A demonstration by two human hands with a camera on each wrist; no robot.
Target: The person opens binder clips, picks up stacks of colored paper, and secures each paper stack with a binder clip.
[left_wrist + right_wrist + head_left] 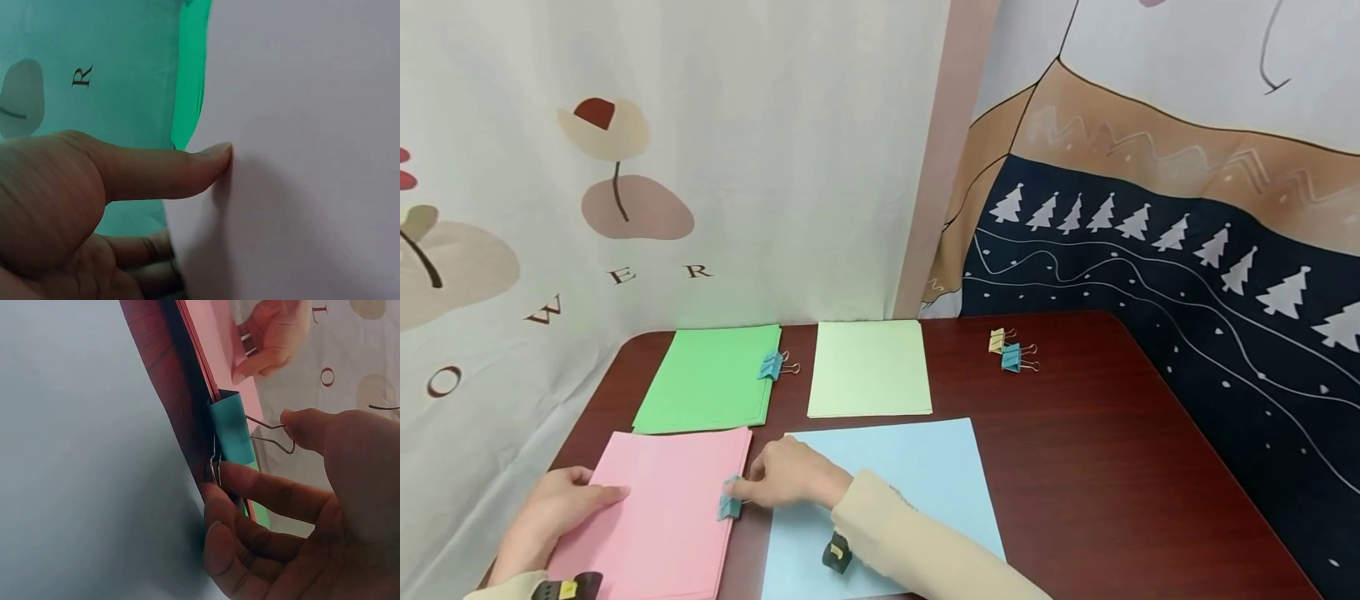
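A stack of pink paper lies at the front left. My left hand grips its left edge, thumb on top and the other fingers at the underside, as the left wrist view shows. At the stack's right edge sits a blue binder clip. My right hand pinches this clip by its wire handles, the thumb on one and the forefinger at the other. The sheet edges run up to the clip's mouth. A large light blue sheet lies beneath my right forearm.
Behind the pink stack lies green paper with a blue binder clip on its right edge. Pale green paper is beside it. A yellow binder clip and another blue binder clip lie at the back right of the brown table.
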